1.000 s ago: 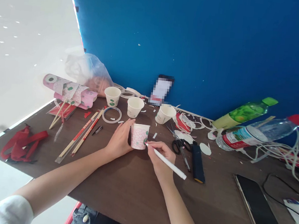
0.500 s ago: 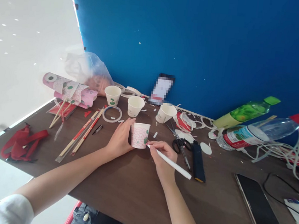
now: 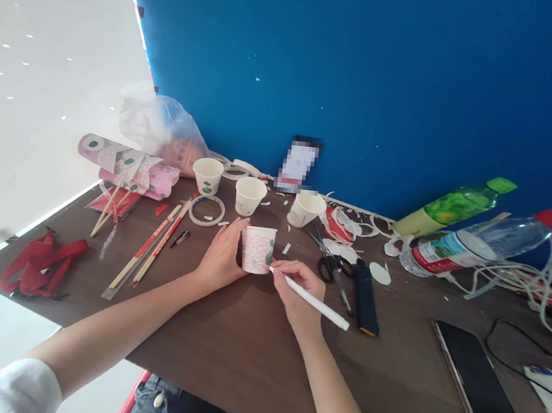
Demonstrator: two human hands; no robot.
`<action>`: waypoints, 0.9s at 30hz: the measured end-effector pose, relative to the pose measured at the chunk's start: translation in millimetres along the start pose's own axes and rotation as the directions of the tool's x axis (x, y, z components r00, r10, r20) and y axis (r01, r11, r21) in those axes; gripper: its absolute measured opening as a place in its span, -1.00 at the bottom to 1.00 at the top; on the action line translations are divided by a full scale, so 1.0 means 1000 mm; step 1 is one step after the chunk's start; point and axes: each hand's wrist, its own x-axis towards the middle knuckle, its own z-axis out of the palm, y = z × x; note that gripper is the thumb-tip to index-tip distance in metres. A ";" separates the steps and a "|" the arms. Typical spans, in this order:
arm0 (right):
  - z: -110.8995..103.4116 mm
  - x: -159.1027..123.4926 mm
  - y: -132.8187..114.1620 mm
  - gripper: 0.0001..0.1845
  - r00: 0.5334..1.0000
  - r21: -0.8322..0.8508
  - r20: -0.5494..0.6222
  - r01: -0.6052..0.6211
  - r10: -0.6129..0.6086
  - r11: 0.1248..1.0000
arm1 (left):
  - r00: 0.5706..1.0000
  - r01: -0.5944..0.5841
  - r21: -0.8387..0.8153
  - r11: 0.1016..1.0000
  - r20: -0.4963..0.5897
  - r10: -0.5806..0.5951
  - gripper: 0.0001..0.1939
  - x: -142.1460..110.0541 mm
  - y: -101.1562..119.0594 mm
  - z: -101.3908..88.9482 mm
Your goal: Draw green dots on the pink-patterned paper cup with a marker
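Cup steadied and marked at mid-table.

Nearest, right hand [image 3: 299, 288] pinched around white pen [image 3: 310, 298], tip touching lower right side of patterned cup [image 3: 257, 249]. Left hand [image 3: 221, 256] wrapped against cup's left side, cup upright on table [image 3: 241, 347]. Just right of pen: scissors [image 3: 331, 265] beside a dark case [image 3: 365, 300]. Left: chopsticks [image 3: 150, 250]. Farther back, three plain cups [image 3: 250, 196] near blue wall [image 3: 368, 78]; bottles [image 3: 454, 245] lying at right.

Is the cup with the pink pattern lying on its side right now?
No, the patterned cup stands upright on the table, with the left hand against its side and the pen in the right hand at its wall.
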 end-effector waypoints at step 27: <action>-0.004 0.002 -0.001 -0.86 0.997 0.110 0.068 0.040 -0.047 0.993 | 1.000 0.021 0.081 0.996 0.004 -0.021 -0.08 -0.002 -0.001 0.002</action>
